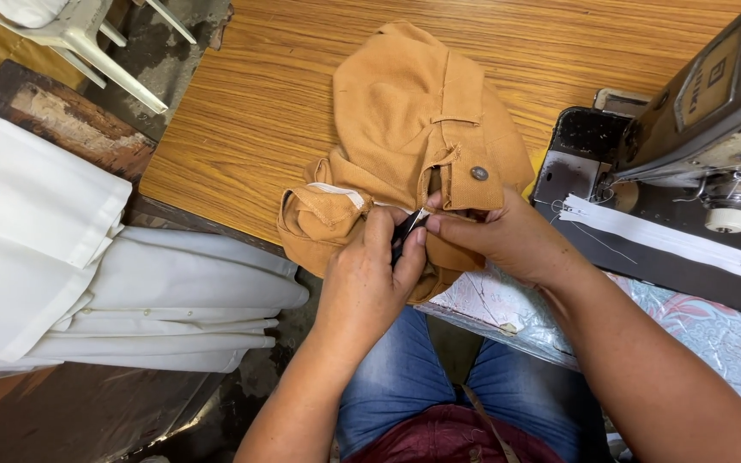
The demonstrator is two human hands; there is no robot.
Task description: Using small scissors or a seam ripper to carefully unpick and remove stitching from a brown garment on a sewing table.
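At the middle of the frame the left hand (370, 279) is closed around a small dark tool (408, 226), its pale tip poking out toward the tan trousers (405, 111); whether it is a ripper or snips I cannot tell. The right hand (495, 236) pinches the cloth just below the waistband, fingers shut on the fabric right beside the tool's tip. The trousers lie bunched on the wooden bench (250, 111), hanging over its near edge toward the lap, a metal button (478, 173) showing on the waistband. A sewing machine (696, 103) stands at the upper right with a white zip (671, 240) laid on its bed, and folded white cloth (87, 274) is stacked at the left. The risk, as I see it, is the tip slipping: it works so close to the right fingertips that a jerk could nick a finger or cut the cloth instead of the thread.
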